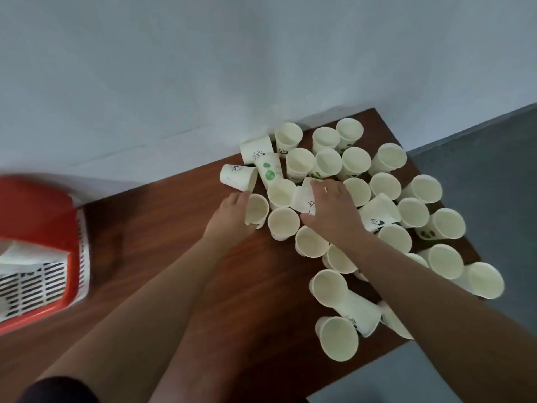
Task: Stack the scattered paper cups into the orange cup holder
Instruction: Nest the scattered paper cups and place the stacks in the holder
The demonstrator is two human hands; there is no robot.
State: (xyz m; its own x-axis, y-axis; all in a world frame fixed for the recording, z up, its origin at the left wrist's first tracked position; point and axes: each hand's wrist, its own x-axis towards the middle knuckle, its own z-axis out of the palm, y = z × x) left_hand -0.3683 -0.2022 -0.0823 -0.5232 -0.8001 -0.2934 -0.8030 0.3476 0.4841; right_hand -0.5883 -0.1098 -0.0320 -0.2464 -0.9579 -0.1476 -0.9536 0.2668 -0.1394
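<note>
Several white paper cups (388,239) lie scattered over the right half of a dark wooden table (162,228), most upright, some tipped on their sides. My left hand (232,212) grips an upright cup (257,210) by its left wall at the near-left edge of the cluster. My right hand (331,210) lies over a tipped printed cup (305,200) and holds it. The orange cup holder (37,228), an orange and white slatted basket, sits blurred at the far left of the table, well apart from both hands.
A white tissue or paper (26,254) lies inside the orange basket. A pale wall (203,68) runs along the table's far edge. Grey floor (479,158) shows past the table's right side and near-right corner.
</note>
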